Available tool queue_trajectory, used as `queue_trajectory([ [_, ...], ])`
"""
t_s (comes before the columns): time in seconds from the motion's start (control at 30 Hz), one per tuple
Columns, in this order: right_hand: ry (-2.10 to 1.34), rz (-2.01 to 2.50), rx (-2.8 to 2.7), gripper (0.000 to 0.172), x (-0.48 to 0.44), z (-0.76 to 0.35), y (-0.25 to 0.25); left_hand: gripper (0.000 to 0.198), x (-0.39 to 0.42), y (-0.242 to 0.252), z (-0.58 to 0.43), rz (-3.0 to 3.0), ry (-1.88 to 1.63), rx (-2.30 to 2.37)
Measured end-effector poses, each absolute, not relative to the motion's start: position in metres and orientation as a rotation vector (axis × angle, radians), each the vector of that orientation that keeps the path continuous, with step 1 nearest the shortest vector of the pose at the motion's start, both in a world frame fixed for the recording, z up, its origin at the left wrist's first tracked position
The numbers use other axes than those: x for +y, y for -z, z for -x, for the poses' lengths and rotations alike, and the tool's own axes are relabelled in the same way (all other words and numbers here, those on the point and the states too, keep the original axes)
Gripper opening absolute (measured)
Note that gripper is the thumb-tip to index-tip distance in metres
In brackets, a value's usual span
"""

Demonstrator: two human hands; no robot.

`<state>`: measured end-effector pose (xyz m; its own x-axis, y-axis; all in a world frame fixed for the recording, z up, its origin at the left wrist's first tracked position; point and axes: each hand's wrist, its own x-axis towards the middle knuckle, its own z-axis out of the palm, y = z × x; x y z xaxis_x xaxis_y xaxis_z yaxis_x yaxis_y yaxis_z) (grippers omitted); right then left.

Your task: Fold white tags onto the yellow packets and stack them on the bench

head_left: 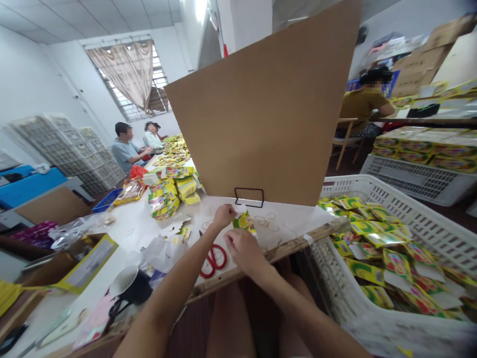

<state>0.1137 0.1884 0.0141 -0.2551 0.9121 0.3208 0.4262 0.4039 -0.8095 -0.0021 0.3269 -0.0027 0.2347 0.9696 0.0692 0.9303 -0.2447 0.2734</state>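
A small yellow and green printed carton [244, 222] with a white flap is at the near side of the white-topped table. My left hand [224, 217] is closed on its upper left edge, fingers pinched together. Just below the carton, my right hand [245, 250] has its fingers curled inward; whatever they may hold is too small to make out. Red-handled scissors [213, 260] lie on the table to the left of my right hand, partly behind my left forearm. Several thin rubber bands [269, 222] are scattered around the carton.
A tall cardboard sheet [261, 114] stands behind a black wire stand [249, 197]. At right, a white crate [372, 180] holds many cartons. Bundled cartons [164, 199], a dark mug [136, 286] and an open box [89, 263] are on the left. Other people sit farther off.
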Motion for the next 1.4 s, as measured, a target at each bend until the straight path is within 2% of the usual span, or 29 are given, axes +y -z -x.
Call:
queue_trajectory([
  [0.13,-0.587,1.225,-1.912,0.024,0.216,-0.147,-0.016,0.029,0.333,0.004,0.000,-2.330,-0.284,1.878],
  [0.47,-0.444,1.279,-2.012,0.030,0.219,-0.151,0.010,0.032,0.328,0.030,0.041,-2.219,-0.234,2.185],
  [0.73,-0.358,1.231,-1.962,0.028,0.225,-0.149,0.021,0.029,0.335,0.046,0.021,-2.255,-0.333,1.878],
  [1.03,-0.217,1.205,-1.879,0.025,0.215,-0.178,0.025,0.028,0.276,0.016,0.011,-2.380,-0.903,1.685],
  [1.17,-0.189,1.177,-1.917,0.021,0.201,-0.190,0.034,0.027,0.240,0.015,-0.005,-2.481,-0.944,1.486],
  [1.4,-0.129,1.200,-1.935,0.018,0.188,-0.189,0.032,0.032,0.230,0.020,-0.012,-2.488,-0.973,1.477],
])
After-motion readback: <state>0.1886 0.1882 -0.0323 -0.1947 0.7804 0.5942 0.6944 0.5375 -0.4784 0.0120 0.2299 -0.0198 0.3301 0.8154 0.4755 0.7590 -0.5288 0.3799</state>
